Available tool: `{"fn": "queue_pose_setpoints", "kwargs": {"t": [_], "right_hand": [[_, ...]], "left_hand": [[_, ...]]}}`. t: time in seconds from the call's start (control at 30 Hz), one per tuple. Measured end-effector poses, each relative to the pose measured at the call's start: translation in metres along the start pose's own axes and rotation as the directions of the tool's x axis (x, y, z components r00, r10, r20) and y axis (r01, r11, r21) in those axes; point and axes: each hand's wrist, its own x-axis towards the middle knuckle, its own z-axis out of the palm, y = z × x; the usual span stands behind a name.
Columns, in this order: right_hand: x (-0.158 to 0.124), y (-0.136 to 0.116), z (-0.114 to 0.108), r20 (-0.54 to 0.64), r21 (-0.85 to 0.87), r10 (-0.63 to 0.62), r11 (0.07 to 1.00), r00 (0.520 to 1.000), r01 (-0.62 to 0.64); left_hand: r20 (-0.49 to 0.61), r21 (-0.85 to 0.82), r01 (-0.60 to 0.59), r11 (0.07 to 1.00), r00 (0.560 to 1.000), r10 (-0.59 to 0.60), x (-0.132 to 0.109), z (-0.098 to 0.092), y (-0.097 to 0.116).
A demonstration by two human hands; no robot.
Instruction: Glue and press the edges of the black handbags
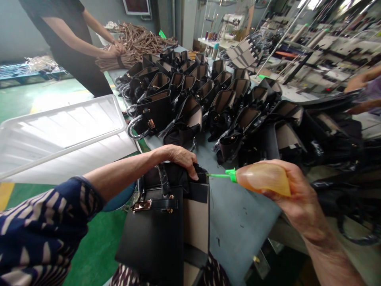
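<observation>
A black handbag (151, 234) with a beige lining, gold-coloured fittings and plastic-wrapped handles lies tilted over my lap and the table edge. My left hand (181, 158) is closed on the black fabric at its far end, thumb toward the opening. In my right hand (297, 194) is a squeeze bottle (262, 178) of amber liquid, gripped round its body and held sideways. Its thin green nozzle points left, with the tip at the handbag's edge close to my left thumb. I cannot tell whether liquid is coming out.
Many similar black handbags (190, 115) stand crowded across the grey table (238, 226). A white plastic bin (71, 135) is at the left. Beyond, a co-worker's hands (116, 51) rest on a pile of brown strips (139, 39). Another person's arms reach in at right, near sewing machines.
</observation>
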Motion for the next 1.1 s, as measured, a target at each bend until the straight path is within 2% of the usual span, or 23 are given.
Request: {"fn": "queue_pose_setpoints", "kwargs": {"t": [0.33,0.83,1.1], "right_hand": [[-0.004,0.002,-0.003,0.040,-0.048,0.024,0.999,0.999,-0.022],[-0.005,0.009,-0.001,0.009,-0.054,0.052,0.997,0.999,-0.052],[-0.009,0.009,-0.004,0.072,-0.037,0.077,0.997,0.994,-0.074]], "left_hand": [[-0.013,0.103,0.007,0.995,1.000,-0.005,0.004,-0.002,-0.001],[-0.051,0.074,0.020,0.997,0.999,-0.016,0.004,-0.001,-0.004],[-0.022,0.021,0.030,0.999,0.999,-0.029,0.002,-0.002,-0.002]]}}
